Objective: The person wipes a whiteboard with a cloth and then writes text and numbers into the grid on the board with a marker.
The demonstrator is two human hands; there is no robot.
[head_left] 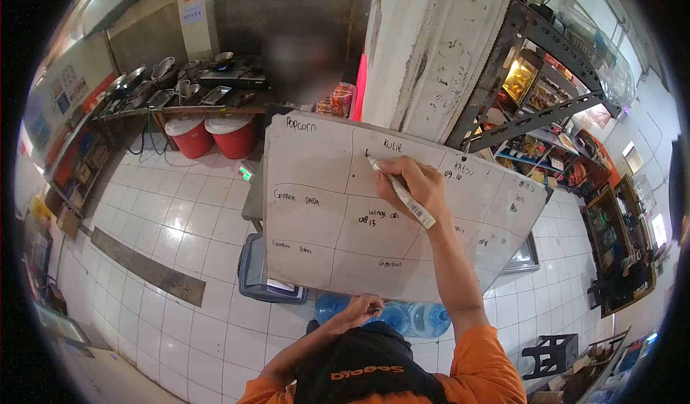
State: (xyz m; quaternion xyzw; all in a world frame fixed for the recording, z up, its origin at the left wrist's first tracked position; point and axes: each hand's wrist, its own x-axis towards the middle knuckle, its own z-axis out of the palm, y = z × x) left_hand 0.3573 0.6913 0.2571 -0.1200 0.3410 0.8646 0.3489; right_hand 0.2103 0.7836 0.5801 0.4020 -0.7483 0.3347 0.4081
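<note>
My right hand (413,185) grips a white whiteboard marker (411,204), its tip against the whiteboard (305,165) just below the word "Kulit". A short dark stroke shows at the tip. Black lines divide the board into cells with handwritten words such as "Popcorn", "Wings Ori" and "Katsu", some with numbers under them. Down at the board's lower edge, my left hand (361,309) is closed with its fingers curled; whatever it may hold is too small to make out.
Large blue water bottles (430,320) stand under the board, beside a grey bin (259,278). Red buckets (233,136) sit beneath a counter with pans (164,67) at the back left. A black stool (552,355) lies at right. A metal shelf frame (535,120) rises behind the board.
</note>
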